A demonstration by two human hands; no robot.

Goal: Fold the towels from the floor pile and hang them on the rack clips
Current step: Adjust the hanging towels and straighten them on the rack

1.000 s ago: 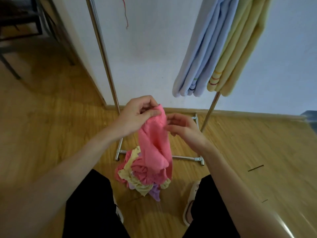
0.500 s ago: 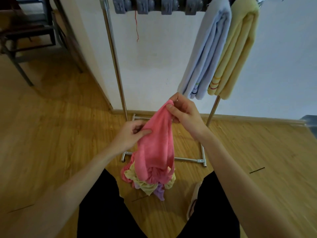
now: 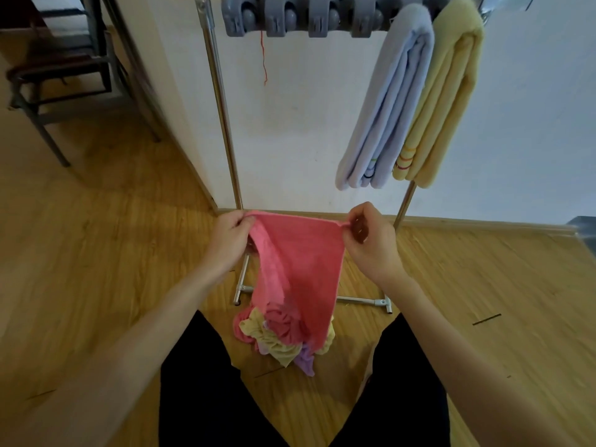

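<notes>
A pink towel [image 3: 300, 262] hangs stretched between my two hands in front of the rack. My left hand [image 3: 229, 240] pinches its top left corner and my right hand [image 3: 367, 237] pinches its top right corner. The towel's lower end reaches down onto the floor pile [image 3: 277, 340] of pink, yellow and purple towels between my legs. Above, a grey row of rack clips [image 3: 303, 17] runs along the top bar. A folded light blue towel [image 3: 390, 104] and a folded yellow towel [image 3: 445, 101] hang at the row's right end.
The metal rack stands against a white wall, with its left upright pole [image 3: 222, 108] and floor bar [image 3: 361, 300] in view. A dark chair [image 3: 54, 79] stands at the far left on the wooden floor [image 3: 96, 253]. A red thread [image 3: 263, 59] dangles from the clips.
My hands have moved apart along the pink towel's top edge, and it now hangs spread between them instead of bunched. The view has tilted up, showing the clips.
</notes>
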